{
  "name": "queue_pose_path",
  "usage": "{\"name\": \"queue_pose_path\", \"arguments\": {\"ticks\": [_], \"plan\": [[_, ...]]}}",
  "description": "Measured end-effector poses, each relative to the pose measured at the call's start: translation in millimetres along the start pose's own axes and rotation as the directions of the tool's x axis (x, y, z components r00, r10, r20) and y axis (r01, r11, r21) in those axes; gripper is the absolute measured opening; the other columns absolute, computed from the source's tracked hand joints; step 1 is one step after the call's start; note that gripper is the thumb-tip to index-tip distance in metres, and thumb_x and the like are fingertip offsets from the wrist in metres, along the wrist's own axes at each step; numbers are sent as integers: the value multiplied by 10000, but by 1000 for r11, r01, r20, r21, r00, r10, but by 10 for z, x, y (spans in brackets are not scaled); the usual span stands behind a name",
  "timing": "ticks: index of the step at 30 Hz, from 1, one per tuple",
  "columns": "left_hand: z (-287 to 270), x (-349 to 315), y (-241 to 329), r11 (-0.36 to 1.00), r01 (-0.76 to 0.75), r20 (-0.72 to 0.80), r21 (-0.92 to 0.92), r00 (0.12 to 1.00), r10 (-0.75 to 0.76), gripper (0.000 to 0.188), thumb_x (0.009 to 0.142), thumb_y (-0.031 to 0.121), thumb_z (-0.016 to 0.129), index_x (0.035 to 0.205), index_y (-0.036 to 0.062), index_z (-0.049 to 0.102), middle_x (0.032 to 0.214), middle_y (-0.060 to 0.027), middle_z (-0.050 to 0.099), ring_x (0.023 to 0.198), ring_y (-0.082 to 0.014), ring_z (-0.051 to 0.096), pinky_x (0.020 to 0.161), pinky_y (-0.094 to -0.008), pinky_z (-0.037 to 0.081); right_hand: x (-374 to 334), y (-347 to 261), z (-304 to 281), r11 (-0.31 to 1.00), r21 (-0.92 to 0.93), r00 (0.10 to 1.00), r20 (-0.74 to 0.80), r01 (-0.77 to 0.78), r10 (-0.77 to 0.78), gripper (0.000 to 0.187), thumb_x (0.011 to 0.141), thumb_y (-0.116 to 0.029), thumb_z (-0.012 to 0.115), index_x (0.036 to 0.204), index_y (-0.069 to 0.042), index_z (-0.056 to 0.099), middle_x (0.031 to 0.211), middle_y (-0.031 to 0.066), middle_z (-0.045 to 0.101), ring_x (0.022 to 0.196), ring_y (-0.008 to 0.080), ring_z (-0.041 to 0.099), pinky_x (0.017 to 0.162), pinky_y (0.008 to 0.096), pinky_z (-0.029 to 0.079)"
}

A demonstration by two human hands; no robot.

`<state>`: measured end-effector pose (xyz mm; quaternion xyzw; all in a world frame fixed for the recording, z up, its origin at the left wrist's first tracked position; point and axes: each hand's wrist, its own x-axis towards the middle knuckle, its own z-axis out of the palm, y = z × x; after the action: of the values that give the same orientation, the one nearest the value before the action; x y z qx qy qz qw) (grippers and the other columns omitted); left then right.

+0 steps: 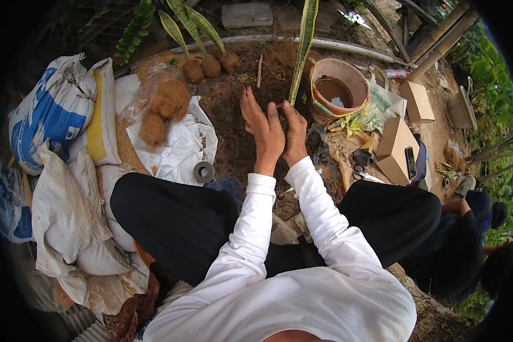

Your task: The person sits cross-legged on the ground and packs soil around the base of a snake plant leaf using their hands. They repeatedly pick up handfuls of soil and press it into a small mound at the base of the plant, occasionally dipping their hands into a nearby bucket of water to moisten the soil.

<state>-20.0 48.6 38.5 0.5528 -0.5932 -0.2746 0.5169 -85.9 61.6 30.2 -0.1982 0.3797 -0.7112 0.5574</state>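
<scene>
My left hand [263,128] is held palm inward over dark soil and fibre [228,114], its fingers stretched forward and its thumb toward the other hand. Close beside it, my right hand [294,134] has bent fingers at the lower end of a tall snake plant leaf [304,48]. That leaf rises from the fingertips to the top edge; its base is hidden there. Soil darkens the fingers of both hands. Beyond the left hand, a thin stick [260,71] lies on the soil. Several snake plant leaves [191,28] grow from brown fibre balls [211,66] farther back.
A bucket of brown water [362,85] stands at right, near cardboard boxes [394,149], a phone [410,163] and scissors [367,177]. At left are coir clumps [170,100], white sheeting [179,151], a tape roll [203,171] and stacked sacks [54,111]. Another person [456,245] sits at right.
</scene>
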Motion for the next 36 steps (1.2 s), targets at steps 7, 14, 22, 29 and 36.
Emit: {"name": "queue_pose_path", "arguments": {"ticks": [7, 14, 22, 29, 36], "plan": [[-52, 21, 23, 791, 193, 138, -580, 981, -138, 672, 1067, 460, 377, 1546, 13, 229, 1571, -177, 294, 1478, -257, 260, 1211, -394, 190, 50, -146, 58, 993, 115, 995, 96, 8, -19, 465, 1026, -416, 550, 1126, 29, 642, 1081, 132, 693, 954, 204, 684, 859, 335, 560], [78, -21, -48, 733, 188, 148, -654, 982, -120, 650, 1073, 415, 407, 1547, 8, 229, 1564, -164, 315, 1424, -237, 336, 1184, -367, 238, 54, -129, -5, 974, 225, 981, 186, 14, -57, 431, 1034, -385, 538, 1112, 26, 643, 1105, 160, 697, 975, 234, 697, 867, 351, 571], [-33, -20, 111, 974, -72, -119, -214, 992, 47, 492, 1057, 225, 477, 1456, -33, 347, 1463, -201, 445, 1358, -285, 449, 1089, -390, 389, -66, -82, 76, 999, 5, 998, 36, -48, 47, 276, 967, -254, 667, 1045, 11, 678, 1000, 77, 701, 851, 132, 644, 744, 282, 527], [-163, 68, 185, 804, -17, -17, -594, 1000, 8, 459, 1062, 194, 447, 1459, -16, 349, 1487, -203, 411, 1374, -302, 432, 1056, -402, 449, -75, -255, 197, 961, 194, 980, 61, -199, 190, 524, 1019, -511, 517, 1020, -9, 666, 952, 77, 692, 830, 162, 654, 764, 298, 537], [-73, -15, -19, 820, -133, -34, -556, 990, 138, 502, 1064, 247, 438, 1482, 11, 294, 1516, -175, 358, 1400, -307, 403, 1038, -414, 478, -19, -53, 23, 998, -61, 992, 125, 35, -27, 638, 995, -634, 433, 1002, -27, 629, 929, 80, 667, 801, 156, 646, 727, 311, 553]]}}
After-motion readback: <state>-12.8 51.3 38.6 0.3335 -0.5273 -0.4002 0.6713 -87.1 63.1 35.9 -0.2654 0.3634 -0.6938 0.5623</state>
